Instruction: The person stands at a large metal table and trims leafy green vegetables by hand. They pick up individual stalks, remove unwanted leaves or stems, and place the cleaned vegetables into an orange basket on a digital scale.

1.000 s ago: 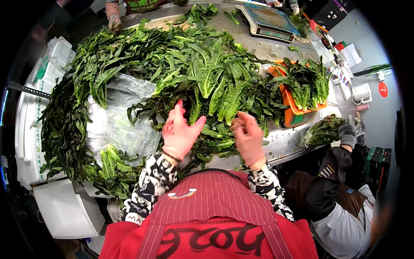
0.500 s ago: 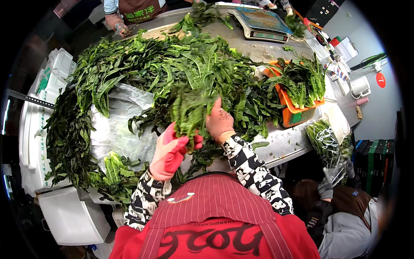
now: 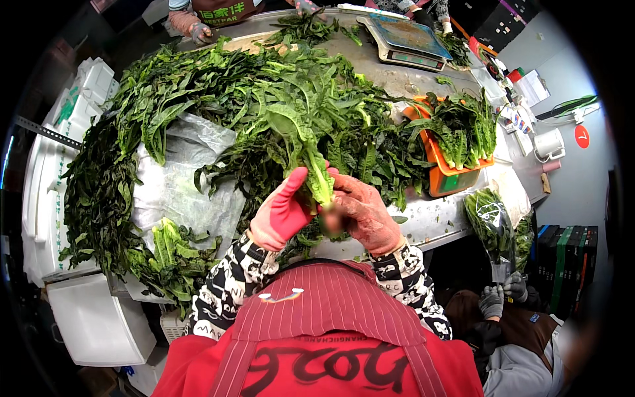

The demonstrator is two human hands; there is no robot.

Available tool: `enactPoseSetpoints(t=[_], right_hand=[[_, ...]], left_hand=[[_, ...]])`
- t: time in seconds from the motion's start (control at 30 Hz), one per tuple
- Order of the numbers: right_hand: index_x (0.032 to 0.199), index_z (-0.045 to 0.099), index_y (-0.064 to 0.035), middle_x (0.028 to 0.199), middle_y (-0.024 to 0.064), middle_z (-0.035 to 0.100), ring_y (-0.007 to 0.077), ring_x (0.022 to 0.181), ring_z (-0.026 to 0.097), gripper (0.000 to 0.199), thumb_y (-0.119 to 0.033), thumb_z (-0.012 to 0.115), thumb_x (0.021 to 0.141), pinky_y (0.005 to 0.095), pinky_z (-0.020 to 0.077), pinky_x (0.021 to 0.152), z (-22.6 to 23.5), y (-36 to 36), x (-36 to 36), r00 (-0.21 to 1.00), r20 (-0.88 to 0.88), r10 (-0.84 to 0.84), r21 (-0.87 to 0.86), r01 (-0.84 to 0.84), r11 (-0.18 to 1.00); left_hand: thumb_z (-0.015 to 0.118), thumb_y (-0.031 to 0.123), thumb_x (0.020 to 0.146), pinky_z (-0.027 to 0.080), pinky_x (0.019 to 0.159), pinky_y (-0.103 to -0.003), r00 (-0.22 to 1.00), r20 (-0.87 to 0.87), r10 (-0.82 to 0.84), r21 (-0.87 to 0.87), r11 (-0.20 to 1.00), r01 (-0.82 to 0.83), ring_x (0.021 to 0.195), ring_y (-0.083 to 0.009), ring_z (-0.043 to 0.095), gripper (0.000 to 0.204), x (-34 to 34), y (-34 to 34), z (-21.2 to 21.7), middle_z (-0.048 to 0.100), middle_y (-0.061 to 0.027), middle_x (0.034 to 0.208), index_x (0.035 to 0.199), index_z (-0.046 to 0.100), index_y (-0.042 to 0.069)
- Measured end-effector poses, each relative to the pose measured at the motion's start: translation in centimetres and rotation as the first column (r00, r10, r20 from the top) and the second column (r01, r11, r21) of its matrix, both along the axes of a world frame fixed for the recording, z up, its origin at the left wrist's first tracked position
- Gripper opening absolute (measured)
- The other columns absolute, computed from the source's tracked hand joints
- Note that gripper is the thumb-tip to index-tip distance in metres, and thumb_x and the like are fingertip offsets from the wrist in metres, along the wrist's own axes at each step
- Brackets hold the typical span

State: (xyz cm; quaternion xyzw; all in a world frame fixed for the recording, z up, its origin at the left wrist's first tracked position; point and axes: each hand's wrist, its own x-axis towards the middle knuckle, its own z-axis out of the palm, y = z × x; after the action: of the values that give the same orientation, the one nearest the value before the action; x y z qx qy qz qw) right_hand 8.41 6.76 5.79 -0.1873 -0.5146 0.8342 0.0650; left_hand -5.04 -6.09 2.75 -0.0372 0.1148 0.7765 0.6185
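Observation:
A long-leaved head of green lettuce [image 3: 294, 135] stands in front of me with its pale cut base toward me. My left hand [image 3: 281, 208], in a pink-red glove, holds it low on the stalk, thumb raised and fingers partly behind the leaves. My right hand [image 3: 367, 215], in a pale pink glove, has its fingers closed at the base of the same stalk. A blurred patch hides its fingertips. Beyond both hands lies a broad heap of loose lettuce [image 3: 231, 99]. Several paler heads [image 3: 172, 255] lie near my left forearm.
An orange basket [image 3: 440, 175] with upright lettuce stands to the right. A scale [image 3: 407, 40] sits at the back of the metal table [image 3: 430, 225]. Plastic sheeting [image 3: 185, 185] lies left. A co-worker's gloved hands [image 3: 503, 294] hold bagged greens at lower right; another person stands across the table.
The lettuce, blurred by motion before, is now steadier and turned upright. My right hand has come down from the leaves to the stalk base. The co-worker's bag at right is lifted upright.

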Motion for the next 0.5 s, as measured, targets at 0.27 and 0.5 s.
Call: enactPoseSetpoints(t=[0.27, 0.5], right_hand=[[0.104, 0.065, 0.0007, 0.087, 0.0101, 0.067, 0.0197, 0.073, 0.064, 0.031, -0.028, 0.054, 0.099, 0.0301, 0.0502, 0.068, -0.9, -2.0, -0.1, 0.974, -0.216, -0.072, 0.946, 0.227, 0.232], [0.092, 0.063, -0.0032, 0.077, 0.0049, 0.064, 0.0142, 0.058, 0.058, 0.018, -0.016, 0.051, 0.097, 0.0311, 0.0491, 0.056, -7.4, -3.3, -1.6, 0.979, -0.037, -0.203, 0.750, 0.161, 0.641]], left_hand=[[0.064, 0.015, 0.094, 0.049, 0.082, -0.028, 0.981, -0.166, 0.098, -0.166, 0.978, -0.126, 0.091, -0.0140, 0.063, 0.025, 0.8, 0.0, -1.8, 0.069, -0.0066, 0.103, 0.114, 0.066, -0.001], [0.074, 0.001, 0.081, 0.052, 0.067, -0.029, 0.457, -0.837, 0.301, -0.090, 0.748, -0.658, 0.077, -0.0149, 0.064, 0.032, 3.1, -0.6, -2.4, 0.067, -0.0037, 0.095, 0.110, 0.063, 0.003]])
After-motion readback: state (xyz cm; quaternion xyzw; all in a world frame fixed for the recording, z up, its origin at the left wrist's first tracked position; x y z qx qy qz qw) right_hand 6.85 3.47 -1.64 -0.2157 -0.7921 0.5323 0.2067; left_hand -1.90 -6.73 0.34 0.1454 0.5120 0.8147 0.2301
